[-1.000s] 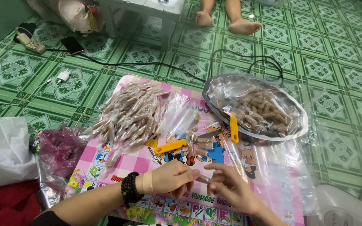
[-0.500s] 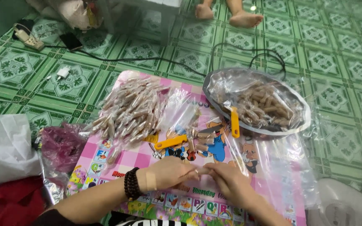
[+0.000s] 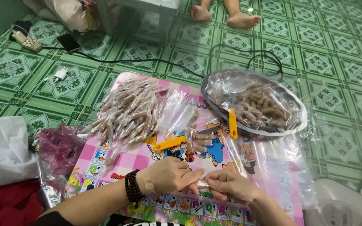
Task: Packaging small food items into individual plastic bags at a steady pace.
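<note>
My left hand [image 3: 167, 175] and my right hand [image 3: 230, 186] meet over the pink picture mat [image 3: 139, 157], both pinching one small brown roll in clear wrap [image 3: 201, 183] between their fingertips. A dark bead bracelet [image 3: 133, 186] circles my left wrist. Just beyond my hands lie a few unwrapped brown rolls [image 3: 200, 142] and an orange-handled knife [image 3: 171, 143]. A pile of wrapped rolls [image 3: 127, 109] covers the mat's far left part. At the far right sits a round metal tray [image 3: 299, 124] lined with plastic, holding bare brown rolls [image 3: 261, 104], with a second orange-handled knife [image 3: 232, 123] on its rim.
Clear plastic sheets [image 3: 180, 112] lie between pile and tray. A purple bag [image 3: 59, 146], white bag [image 3: 4, 150] and red cloth [image 3: 5, 205] lie left. Black cable [image 3: 248, 54], charger [image 3: 60, 74], phone [image 3: 68, 42] and power strip [image 3: 25, 41] are on the green tiles. Another person's feet [image 3: 243, 19] rest beyond.
My hands have drawn closer together and now both grip the wrapped roll between their fingertips. The view has shifted slightly downward.
</note>
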